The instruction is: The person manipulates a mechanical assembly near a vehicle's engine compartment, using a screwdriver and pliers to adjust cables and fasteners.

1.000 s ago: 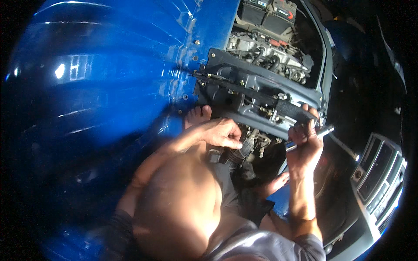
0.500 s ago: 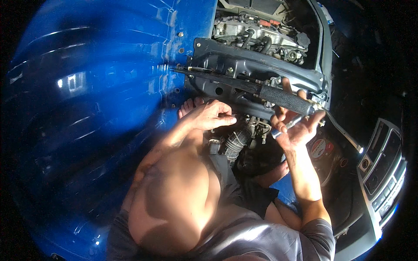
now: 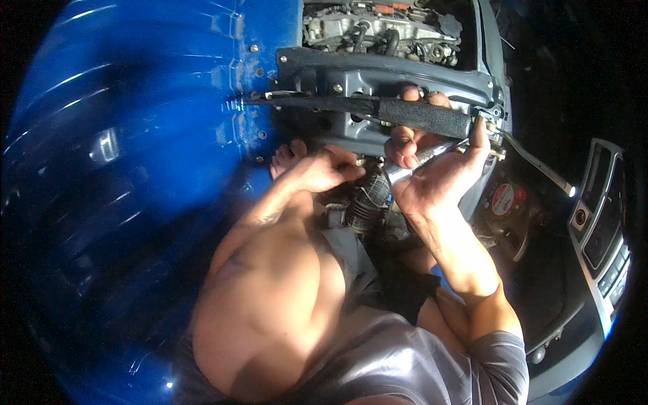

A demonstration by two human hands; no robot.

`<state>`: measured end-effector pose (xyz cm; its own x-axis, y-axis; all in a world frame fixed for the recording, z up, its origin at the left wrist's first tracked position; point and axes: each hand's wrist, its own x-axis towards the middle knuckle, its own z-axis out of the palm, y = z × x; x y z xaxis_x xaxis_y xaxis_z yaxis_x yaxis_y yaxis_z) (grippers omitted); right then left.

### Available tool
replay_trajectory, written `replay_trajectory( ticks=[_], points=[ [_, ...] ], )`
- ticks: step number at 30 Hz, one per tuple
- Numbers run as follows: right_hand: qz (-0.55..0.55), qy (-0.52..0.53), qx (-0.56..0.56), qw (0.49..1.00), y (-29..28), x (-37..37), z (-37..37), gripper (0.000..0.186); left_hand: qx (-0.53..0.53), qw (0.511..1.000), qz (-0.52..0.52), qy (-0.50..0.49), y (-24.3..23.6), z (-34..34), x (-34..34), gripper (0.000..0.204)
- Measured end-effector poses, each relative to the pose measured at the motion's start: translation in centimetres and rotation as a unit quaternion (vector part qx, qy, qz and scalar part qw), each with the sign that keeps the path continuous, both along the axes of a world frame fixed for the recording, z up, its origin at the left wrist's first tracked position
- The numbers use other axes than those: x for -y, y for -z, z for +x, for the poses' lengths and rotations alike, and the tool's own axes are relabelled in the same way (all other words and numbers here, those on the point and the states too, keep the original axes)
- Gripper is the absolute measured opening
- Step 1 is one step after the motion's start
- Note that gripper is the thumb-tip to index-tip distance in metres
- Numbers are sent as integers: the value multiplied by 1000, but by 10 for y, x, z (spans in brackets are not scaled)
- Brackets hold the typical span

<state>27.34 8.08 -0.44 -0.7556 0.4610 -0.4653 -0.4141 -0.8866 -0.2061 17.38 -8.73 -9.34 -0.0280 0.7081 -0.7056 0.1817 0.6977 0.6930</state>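
Observation:
My right hand point(image 3: 432, 169) is palm up, its fingers curled around a shiny chrome metal bar point(image 3: 405, 172), perhaps a tool handle. Some of those fingertips rise beyond a black foam sleeve point(image 3: 425, 119) wrapped on a long dark rod or cable, and the thumb lies by the sleeve's right end. My left hand point(image 3: 324, 170) is above the ribbed black hose point(image 3: 366, 202), thumb and fingers drawn together. Whatever it may hold is hidden. Beyond both hands runs a dark grey metal crossmember point(image 3: 378, 71).
An exposed engine point(image 3: 378, 34) sits in the opening at the top. Blue ribbed sheet metal point(image 3: 135, 169) fills the left. A thin metal lever point(image 3: 547, 169) points toward a grey dash panel point(image 3: 604, 229) at the right. My bare foot point(image 3: 287, 160) rests beside the left hand.
My right hand has moved left and up, bringing the chrome bar closer to the left hand. The whole view has shifted slightly. The left hand stays by the hose.

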Motion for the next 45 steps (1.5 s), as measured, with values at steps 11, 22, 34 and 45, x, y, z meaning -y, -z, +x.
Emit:
replay_trajectory(
  ticks=[11, 22, 34, 45],
  points=[
    [40, 27, 42, 998, -9, 0, 4, 44, 29, 998, 39, 41, 3, 2, -16, 46],
    [29, -6, 38, 999, 84, -39, 37, 48, 63, 996, 44, 44, 15, -9, 16, 39],
    [309, -28, 388, 868, 54, -44, 28, 20, 95, 748, 98, -649, -18, -93, 86, 24],
    [324, -35, 386, 863, 59, -49, 31, 15, 210, 718, 130, -651, -1, -107, 63, 14]
  ],
)
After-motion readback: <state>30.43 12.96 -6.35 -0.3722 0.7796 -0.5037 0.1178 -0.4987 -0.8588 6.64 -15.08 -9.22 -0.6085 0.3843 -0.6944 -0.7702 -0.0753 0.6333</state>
